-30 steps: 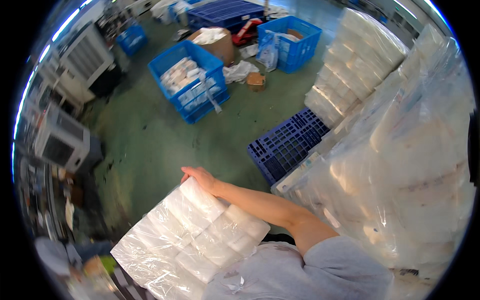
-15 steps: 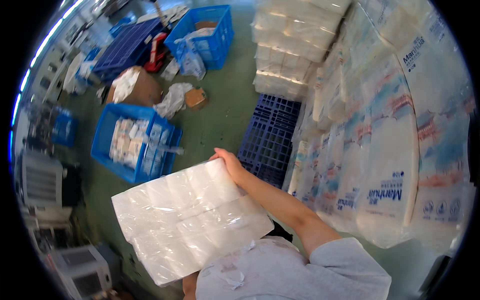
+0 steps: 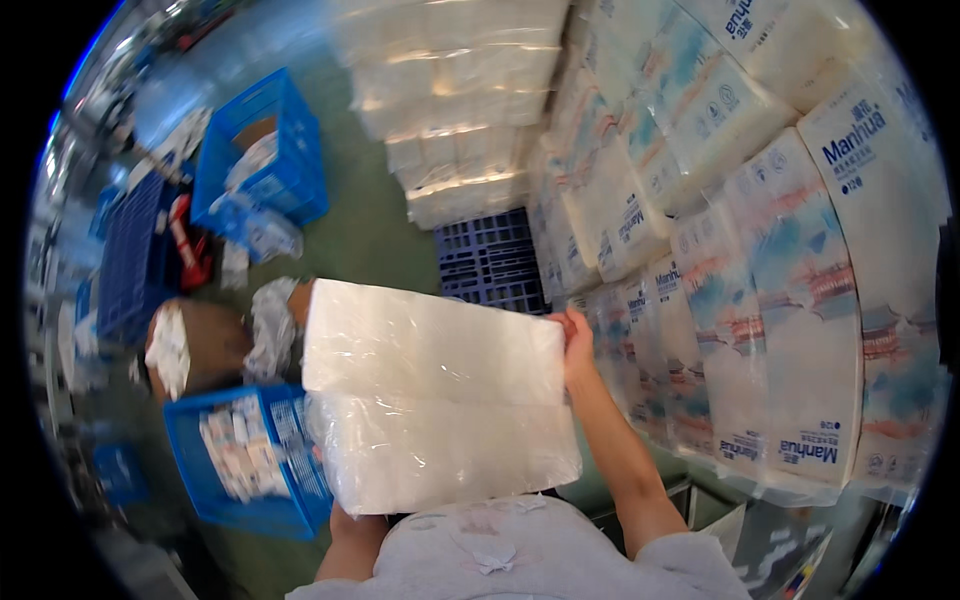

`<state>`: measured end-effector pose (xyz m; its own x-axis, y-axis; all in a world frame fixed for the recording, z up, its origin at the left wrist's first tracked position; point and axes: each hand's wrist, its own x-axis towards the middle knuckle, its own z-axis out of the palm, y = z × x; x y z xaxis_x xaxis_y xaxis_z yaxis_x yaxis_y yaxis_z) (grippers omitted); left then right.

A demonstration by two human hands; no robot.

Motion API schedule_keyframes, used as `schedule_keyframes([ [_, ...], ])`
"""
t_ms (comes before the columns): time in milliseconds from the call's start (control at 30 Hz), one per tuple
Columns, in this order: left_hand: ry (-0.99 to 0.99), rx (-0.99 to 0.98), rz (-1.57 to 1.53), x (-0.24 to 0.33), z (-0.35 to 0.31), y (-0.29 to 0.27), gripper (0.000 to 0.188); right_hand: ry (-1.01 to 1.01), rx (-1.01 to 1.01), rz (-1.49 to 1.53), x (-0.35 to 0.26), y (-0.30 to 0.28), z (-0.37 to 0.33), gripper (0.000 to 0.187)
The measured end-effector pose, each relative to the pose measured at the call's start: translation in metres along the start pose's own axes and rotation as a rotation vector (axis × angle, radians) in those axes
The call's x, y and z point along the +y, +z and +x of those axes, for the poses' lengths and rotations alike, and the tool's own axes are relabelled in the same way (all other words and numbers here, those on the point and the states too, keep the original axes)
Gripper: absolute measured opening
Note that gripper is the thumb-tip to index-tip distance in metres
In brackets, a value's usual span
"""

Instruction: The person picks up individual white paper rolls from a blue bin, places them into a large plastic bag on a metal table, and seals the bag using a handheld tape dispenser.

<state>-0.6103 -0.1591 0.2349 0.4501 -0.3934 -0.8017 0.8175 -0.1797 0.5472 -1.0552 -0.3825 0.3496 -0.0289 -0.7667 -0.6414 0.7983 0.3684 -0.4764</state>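
The person carries a clear-wrapped bundle of white tissue packs (image 3: 435, 400) at chest height. The right hand (image 3: 578, 345) grips its far right edge; the left hand is hidden beneath, grip unclear. Judging by the stacked printed packs (image 3: 790, 330) alongside, lifting it onto the stack seems next.

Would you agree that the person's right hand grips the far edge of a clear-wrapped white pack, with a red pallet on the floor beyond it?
Not quite. The head view shows the right hand gripping the white pack, but the pallet beyond is dark blue, not red.

warehouse: stacked tissue packs (image 3: 790, 300), crates (image 3: 265, 165)
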Motion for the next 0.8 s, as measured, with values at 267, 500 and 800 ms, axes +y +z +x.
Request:
schedule_keyframes([
  [267, -0.117, -0.352, 0.274, 0.051, 0.205, 0.229, 0.04, -0.388, 0.309, 0.075, 0.0, -0.023, 0.094, 0.027],
  [500, -0.267, -0.483, 1.302, 0.046, 0.257, 0.362, 0.051, -0.43, 0.779, -1.251, 0.009, -0.046, 0.094, 0.04],
  [800, -0.184, -0.961, 1.881, 0.017, 0.21, 0.372, 0.024, 0.186, 0.843, -1.035, 0.252, -0.089, -0.091, 0.025],
])
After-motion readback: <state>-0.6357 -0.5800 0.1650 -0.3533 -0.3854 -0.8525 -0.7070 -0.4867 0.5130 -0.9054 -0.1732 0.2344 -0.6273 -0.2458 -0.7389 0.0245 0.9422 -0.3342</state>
